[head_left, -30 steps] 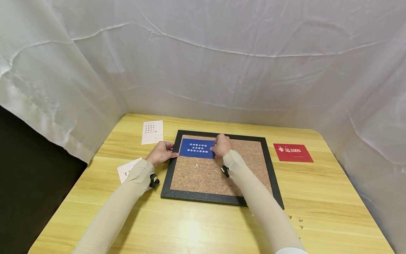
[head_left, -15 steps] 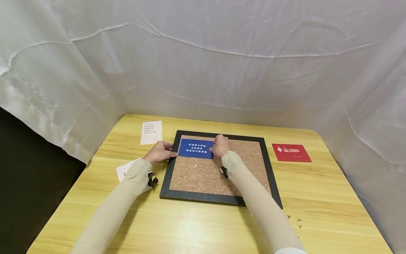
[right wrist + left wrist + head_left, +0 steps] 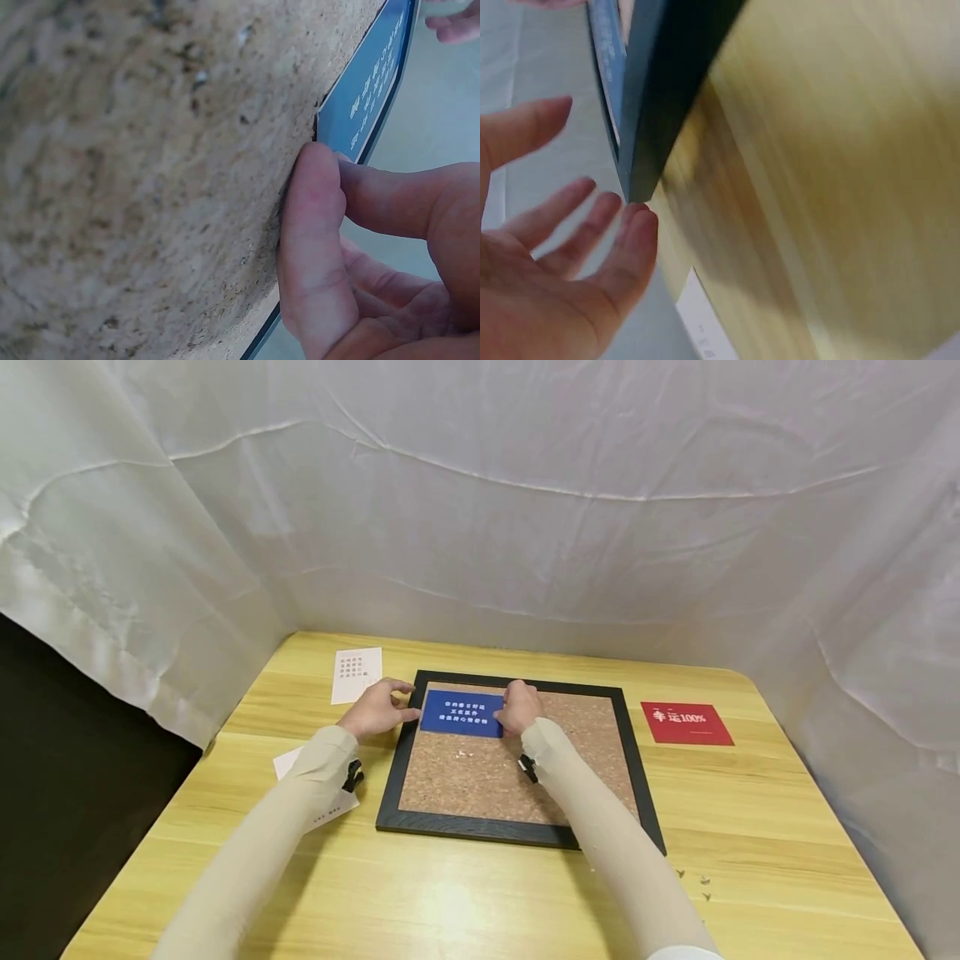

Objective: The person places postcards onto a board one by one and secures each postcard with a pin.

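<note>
A blue card (image 3: 459,713) with white print lies on the upper left of a cork board (image 3: 487,777) with a black frame (image 3: 390,777). My right hand (image 3: 517,706) sits at the card's right edge. In the right wrist view its thumb (image 3: 315,247) and curled fingers pinch the blue card (image 3: 371,90) against the cork (image 3: 150,165). My left hand (image 3: 375,710) hovers just left of the frame's upper left corner, fingers spread and holding nothing. The left wrist view shows its fingers (image 3: 562,255) apart beside the frame (image 3: 667,82) and the blue card's edge (image 3: 606,67).
A white printed card (image 3: 357,674) lies at the back left of the wooden table (image 3: 465,902). Another white card (image 3: 330,810) lies partly under my left forearm. A red card (image 3: 686,723) lies right of the board. Small pins (image 3: 693,881) lie front right. White cloth walls surround the table.
My left hand has let go of the blue card's left edge, spread its fingers and drawn slightly away. My right hand has stayed on the card's right edge.
</note>
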`<state>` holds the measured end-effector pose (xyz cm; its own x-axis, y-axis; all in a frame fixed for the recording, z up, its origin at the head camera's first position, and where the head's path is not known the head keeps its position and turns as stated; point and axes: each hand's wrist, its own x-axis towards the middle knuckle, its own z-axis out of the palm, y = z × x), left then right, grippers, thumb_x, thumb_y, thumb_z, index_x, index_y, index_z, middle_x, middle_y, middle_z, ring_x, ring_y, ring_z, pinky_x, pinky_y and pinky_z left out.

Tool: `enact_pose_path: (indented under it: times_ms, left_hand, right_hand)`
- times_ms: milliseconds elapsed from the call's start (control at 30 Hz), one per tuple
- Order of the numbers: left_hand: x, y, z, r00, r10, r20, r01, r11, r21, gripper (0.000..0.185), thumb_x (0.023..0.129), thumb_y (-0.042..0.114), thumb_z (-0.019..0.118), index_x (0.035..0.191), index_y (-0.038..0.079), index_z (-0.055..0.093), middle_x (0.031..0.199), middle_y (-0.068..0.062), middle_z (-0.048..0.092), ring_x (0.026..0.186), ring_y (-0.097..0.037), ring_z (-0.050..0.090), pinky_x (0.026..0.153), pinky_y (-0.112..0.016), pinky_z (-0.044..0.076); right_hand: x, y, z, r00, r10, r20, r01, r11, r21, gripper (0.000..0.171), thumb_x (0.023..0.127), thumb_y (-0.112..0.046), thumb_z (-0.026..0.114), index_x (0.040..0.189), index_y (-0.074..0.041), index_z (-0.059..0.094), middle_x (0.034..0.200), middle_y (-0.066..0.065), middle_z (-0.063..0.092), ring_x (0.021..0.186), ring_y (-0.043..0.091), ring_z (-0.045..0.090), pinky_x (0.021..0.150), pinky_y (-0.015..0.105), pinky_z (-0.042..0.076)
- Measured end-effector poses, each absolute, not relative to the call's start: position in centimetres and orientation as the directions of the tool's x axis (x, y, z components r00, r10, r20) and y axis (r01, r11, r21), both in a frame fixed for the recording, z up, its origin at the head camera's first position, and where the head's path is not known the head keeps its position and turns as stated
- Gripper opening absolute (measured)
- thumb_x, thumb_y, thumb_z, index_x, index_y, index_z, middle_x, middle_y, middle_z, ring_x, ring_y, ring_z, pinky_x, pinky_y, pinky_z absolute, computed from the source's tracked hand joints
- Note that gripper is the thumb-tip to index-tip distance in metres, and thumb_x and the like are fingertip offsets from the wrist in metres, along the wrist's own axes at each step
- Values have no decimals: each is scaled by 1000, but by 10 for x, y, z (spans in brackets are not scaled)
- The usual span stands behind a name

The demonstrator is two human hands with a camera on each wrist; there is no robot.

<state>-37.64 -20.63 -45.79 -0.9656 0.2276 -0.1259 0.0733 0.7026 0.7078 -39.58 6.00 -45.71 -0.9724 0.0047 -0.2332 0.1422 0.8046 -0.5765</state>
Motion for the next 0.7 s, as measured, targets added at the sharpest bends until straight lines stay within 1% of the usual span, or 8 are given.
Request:
enact_pose_path:
  times_ms: [133,267,367,533,700]
  left_hand:
    - [-379,-206,-460,-953,298,-61,198,759,620,56,95,25,75,143,2,57,154,-22,48,134,-44,55,110,-55,48]
    - [-379,-206,-461,-931,362,-40,283,788,547,56,95,27,75,141,0,59,156,-22,48,143,-45,46,119,-59,39]
    - [-380,-206,-461,-911,411,-30,339,789,512,55,95,29,75,140,0,61,156,-21,48,147,-45,41,123,-60,32]
    - [-382,-209,-462,-875,483,-22,413,770,486,50,97,27,74,138,1,63,154,-19,51,146,-46,42,122,-61,32]
    - [-382,-210,-463,-850,524,-59,440,766,468,48,99,28,71,138,2,63,156,-19,51,147,-45,41,123,-61,30]
  right_hand:
    - [-396,60,-458,-973,8,-231,143,805,-575,25,94,-9,75,113,3,64,106,22,74,70,21,74,47,23,54]
    - [-396,59,-459,-973,9,-232,144,805,-576,27,95,-9,75,116,3,64,108,22,74,74,22,75,48,23,55]
    - [-396,59,-459,-973,12,-232,146,808,-570,28,95,-9,75,118,3,64,110,22,74,78,23,74,47,22,54]
    - [-395,59,-458,-975,18,-224,144,815,-561,28,95,-10,75,117,3,65,110,22,74,80,23,74,47,21,53]
    - [-394,59,-457,-975,14,-223,142,810,-568,26,94,-9,75,115,2,65,109,22,74,78,22,74,47,21,53]
